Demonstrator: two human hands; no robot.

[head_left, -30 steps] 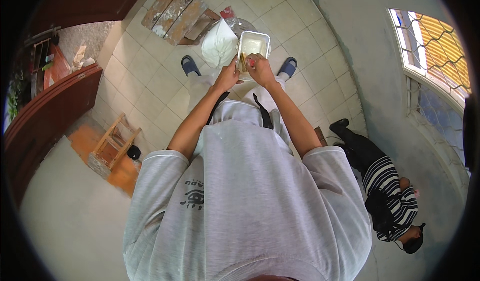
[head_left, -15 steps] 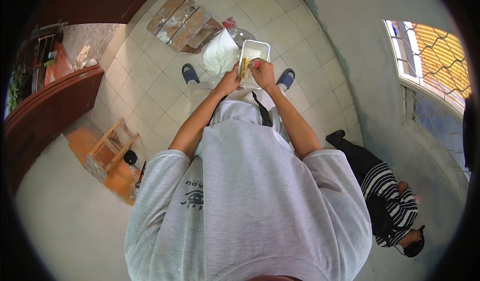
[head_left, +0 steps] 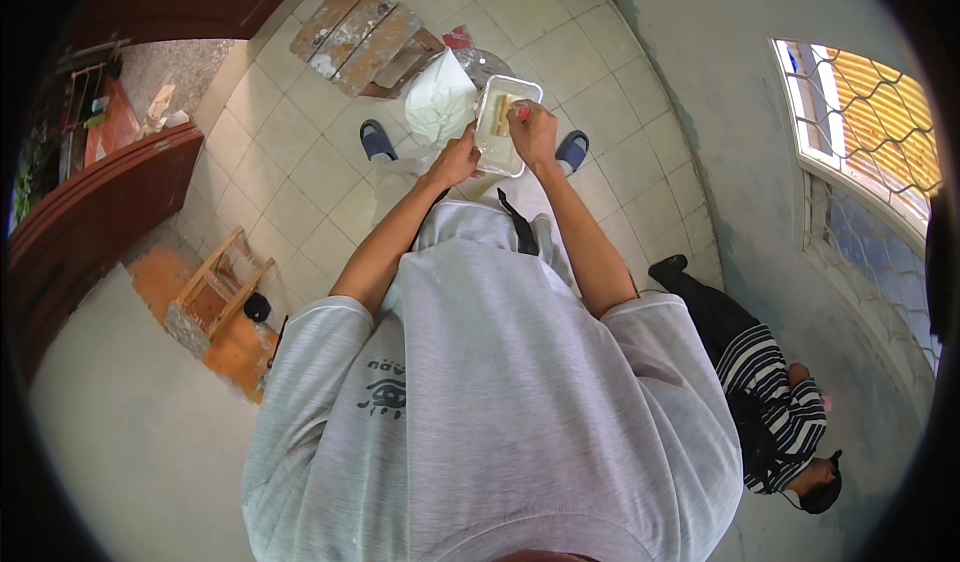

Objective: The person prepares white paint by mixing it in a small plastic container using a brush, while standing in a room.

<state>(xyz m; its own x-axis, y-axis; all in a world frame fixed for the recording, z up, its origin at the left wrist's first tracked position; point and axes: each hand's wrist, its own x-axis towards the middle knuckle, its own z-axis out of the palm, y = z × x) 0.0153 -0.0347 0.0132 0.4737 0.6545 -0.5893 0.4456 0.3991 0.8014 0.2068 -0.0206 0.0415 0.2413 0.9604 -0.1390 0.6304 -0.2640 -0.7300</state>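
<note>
A white rectangular tray [head_left: 501,171] with pale liquid or paint in it is held in front of me over the floor. My left hand [head_left: 457,159] is closed on the tray's near left edge. My right hand [head_left: 535,136] is closed round the red handle [head_left: 522,112] of what looks like a paint roller [head_left: 502,117]. The roller's pale yellowish head lies inside the tray, left of my right fingers. Just left of the tray is a bulging white bag [head_left: 438,102]. My right fingers cover most of the handle.
A paint-spattered wooden stool [head_left: 360,37] stands beyond the bag, with clear crumpled plastic [head_left: 485,65] near it. Another wooden stool [head_left: 222,280] is at the left, beside a dark red door [head_left: 110,212]. A person in a striped top [head_left: 768,362] is at the right, below a meshed window [head_left: 870,112].
My right hand has moved slightly right with the roller, whose head has shifted away from my left hand and farther up the tray. My left hand stays on the tray's edge.
</note>
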